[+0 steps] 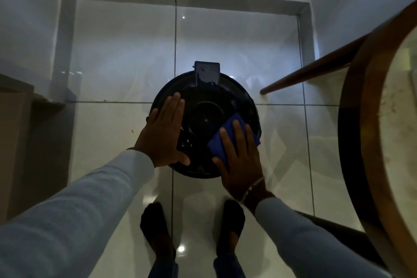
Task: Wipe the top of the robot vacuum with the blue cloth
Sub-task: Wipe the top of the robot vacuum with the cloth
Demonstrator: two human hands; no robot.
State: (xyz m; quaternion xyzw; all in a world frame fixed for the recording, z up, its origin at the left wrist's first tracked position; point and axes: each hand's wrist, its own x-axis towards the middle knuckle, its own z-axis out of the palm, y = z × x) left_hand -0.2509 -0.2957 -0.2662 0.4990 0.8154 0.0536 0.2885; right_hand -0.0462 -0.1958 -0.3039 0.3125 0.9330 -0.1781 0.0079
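Observation:
A round black robot vacuum (209, 99) sits on the glossy tiled floor in front of my feet, with a dark rectangular dock part at its far edge. My left hand (163, 136) lies flat on the vacuum's left side, fingers together and pointing away, holding nothing. A folded blue cloth (228, 136) rests on the vacuum's right front part. My right hand (240, 160) presses down on the cloth with spread fingers, covering its near half.
A round wooden-rimmed table (370, 119) with a pale top fills the right side, and one slanted leg (316, 70) reaches the floor near the vacuum's right. A brown cabinet (18, 142) stands at left. My dark shoes (155, 225) are just behind the vacuum.

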